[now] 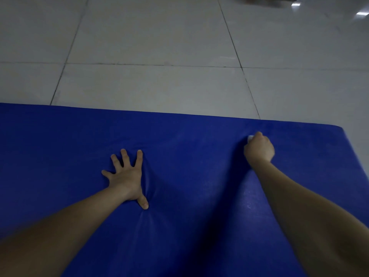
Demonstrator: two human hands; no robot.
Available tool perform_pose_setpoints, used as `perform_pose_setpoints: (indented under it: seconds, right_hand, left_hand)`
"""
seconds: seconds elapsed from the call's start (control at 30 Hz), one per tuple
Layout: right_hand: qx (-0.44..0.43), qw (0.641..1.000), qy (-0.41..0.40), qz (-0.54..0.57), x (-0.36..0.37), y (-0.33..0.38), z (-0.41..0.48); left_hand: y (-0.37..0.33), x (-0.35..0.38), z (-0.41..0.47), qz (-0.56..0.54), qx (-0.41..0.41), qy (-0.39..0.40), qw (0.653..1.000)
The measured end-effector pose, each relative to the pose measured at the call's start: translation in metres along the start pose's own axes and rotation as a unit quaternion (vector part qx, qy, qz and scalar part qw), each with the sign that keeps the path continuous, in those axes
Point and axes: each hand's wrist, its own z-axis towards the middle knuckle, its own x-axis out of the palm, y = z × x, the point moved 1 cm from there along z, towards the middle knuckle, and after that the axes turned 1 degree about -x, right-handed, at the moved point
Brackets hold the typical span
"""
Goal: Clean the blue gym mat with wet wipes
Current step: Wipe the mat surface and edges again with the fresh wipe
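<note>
The blue gym mat (189, 156) fills the lower half of the head view, its far edge running across the middle. My left hand (126, 177) presses flat on the mat with fingers spread, denting the soft surface. My right hand (259, 147) is curled round a white wet wipe (250, 138) near the mat's far right corner; only a small bit of the wipe shows at my fingers, against the mat. A faint damp streak trails on the mat beside my right forearm.
Pale grey floor tiles (159, 47) with dark grout lines lie beyond the mat. A dark blurred object (267, 1) sits at the top right edge. The mat's right edge (357, 156) drops off near my right arm.
</note>
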Motion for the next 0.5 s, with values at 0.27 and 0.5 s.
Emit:
perform_pose_setpoints:
  seconds: [0.27, 0.5]
  right_hand:
    - [-0.212, 0.972, 0.059, 0.08, 0.027, 0.155, -0.078]
    - [-0.295, 0.954, 0.043, 0.027, 0.025, 0.135, -0.061]
  left_hand:
    - [-0.001, -0.001, 0.002, 0.006, -0.003, 0.006, 1.0]
    - [0.0, -0.001, 0.0, 0.002, -0.003, 0.007, 1.0]
